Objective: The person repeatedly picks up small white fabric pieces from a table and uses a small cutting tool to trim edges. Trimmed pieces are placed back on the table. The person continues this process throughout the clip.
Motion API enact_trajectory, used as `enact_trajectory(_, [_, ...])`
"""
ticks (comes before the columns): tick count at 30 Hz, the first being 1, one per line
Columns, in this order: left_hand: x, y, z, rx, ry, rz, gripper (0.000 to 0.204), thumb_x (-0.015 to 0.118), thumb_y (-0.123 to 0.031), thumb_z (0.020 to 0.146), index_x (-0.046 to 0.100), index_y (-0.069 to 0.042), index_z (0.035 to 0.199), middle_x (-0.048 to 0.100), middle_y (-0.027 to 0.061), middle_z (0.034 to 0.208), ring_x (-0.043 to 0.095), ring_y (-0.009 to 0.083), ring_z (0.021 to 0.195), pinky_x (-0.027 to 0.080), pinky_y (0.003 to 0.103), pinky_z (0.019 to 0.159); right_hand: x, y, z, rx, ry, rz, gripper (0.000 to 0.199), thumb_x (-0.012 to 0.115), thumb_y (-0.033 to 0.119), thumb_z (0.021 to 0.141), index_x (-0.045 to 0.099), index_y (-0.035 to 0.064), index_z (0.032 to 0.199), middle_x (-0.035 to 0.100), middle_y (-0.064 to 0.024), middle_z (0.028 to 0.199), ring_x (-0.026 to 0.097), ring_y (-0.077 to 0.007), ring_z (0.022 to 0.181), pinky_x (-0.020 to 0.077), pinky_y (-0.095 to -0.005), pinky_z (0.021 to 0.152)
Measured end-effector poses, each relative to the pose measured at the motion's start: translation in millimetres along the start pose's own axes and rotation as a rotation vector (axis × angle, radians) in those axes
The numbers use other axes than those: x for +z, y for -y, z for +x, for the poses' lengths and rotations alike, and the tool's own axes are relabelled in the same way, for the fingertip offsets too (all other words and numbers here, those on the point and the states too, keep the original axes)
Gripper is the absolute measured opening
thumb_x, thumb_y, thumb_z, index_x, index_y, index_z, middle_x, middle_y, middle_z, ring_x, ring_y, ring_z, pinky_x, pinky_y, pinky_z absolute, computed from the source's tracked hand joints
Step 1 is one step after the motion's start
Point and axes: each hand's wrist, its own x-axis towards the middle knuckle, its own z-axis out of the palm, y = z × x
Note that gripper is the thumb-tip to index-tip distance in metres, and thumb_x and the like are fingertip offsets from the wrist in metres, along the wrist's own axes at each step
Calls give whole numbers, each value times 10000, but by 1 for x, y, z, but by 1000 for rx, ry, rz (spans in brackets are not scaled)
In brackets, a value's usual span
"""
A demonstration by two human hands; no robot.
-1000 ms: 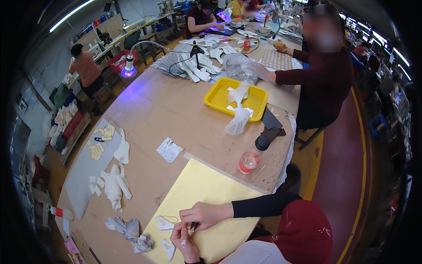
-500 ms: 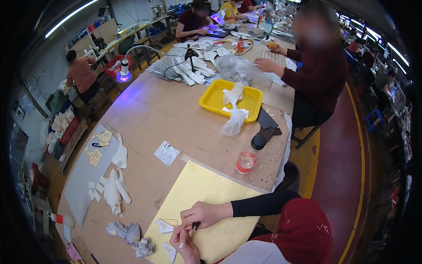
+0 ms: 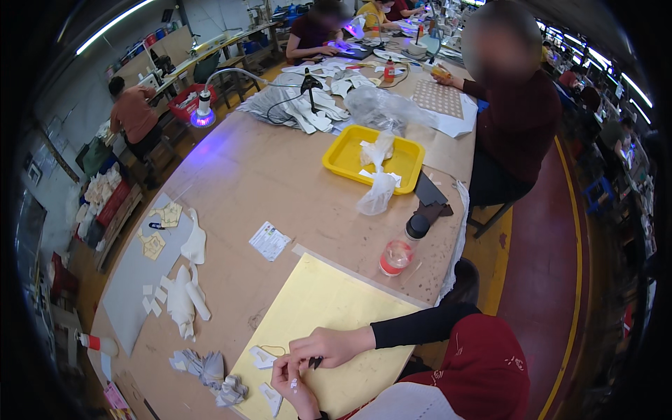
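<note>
Head view, right hand: low centre of the frame, the right hand (image 3: 329, 346) comes in from the right, its fingers curled together over a small dark item (image 3: 315, 362) that peeks out below them; tucked like that, it probably leaves the thumb and fingertips free.
Left hand: just below and to the left, the left hand (image 3: 294, 385) has its fingers bent, their tips meeting the right hand's; whether they pinch anything I cannot tell, as the contact is hidden. The meeting tips seem to steady each other.
White cut pieces: at lower centre-left, the upper white piece (image 3: 262, 358) and lower white piece (image 3: 270, 400) lie flat beside the left hand, likely for easy reach.
Yellow sheet: the yellow sheet (image 3: 336, 297) spreads beneath the hands, perhaps as a clean work surface.
Grey bundle: the grey bundle (image 3: 210, 371) sits at lower left, near the white pieces but aside from the hands.
Bottle and tray: right of centre stands the dark-capped bottle (image 3: 397, 256); above it, the yellow tray (image 3: 339, 173) keeps a knotted clear bag (image 3: 378, 189) partly inside, one end hanging over the rim.
</note>
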Motion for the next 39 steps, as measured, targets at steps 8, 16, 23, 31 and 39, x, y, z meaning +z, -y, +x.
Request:
enact_trajectory(8, [18,-13,-5,-24,31,98,342,621,-5,836,538,11,1167,590,89,1022,572,99,808,476,220,748,21,-7,-17,-34,185,-130,140,674,105,799,599,113,917,575,-36,935,631,-245,790,509,-356,632])
enact_trajectory(16, [22,-14,-4,-18,-19,138,420,623,-29,840,504,-1,1242,572,113,1090,575,103,834,476,216,768,20,-3,-14,-56,128,-235,134,674,154,822,595,118,925,602,-23,874,636,-244,727,504,-357,601])
enact_trajectory(23, [18,-11,-4,-11,11,183,444,653,-79,836,505,-7,1248,580,107,1081,588,123,891,475,222,780,25,-8,-16,83,121,-92,106,659,142,835,596,109,914,602,-27,932,640,-253,761,509,-361,641])
enact_trajectory(31, [17,-11,-4,-16,5,158,457,657,-56,825,502,-3,1252,576,116,1098,596,138,919,485,236,809,16,-2,-12,119,131,-80,108,669,168,858,633,126,950,661,-32,945,671,-246,809,533,-346,655])
enact_trajectory(39, [17,-8,-4,-12,3,164,413,623,-3,858,500,3,1252,575,119,1096,598,130,903,487,220,769,23,-17,-19,7,38,-214,132,695,165,825,683,134,952,671,-4,997,679,-224,806,535,-334,634])
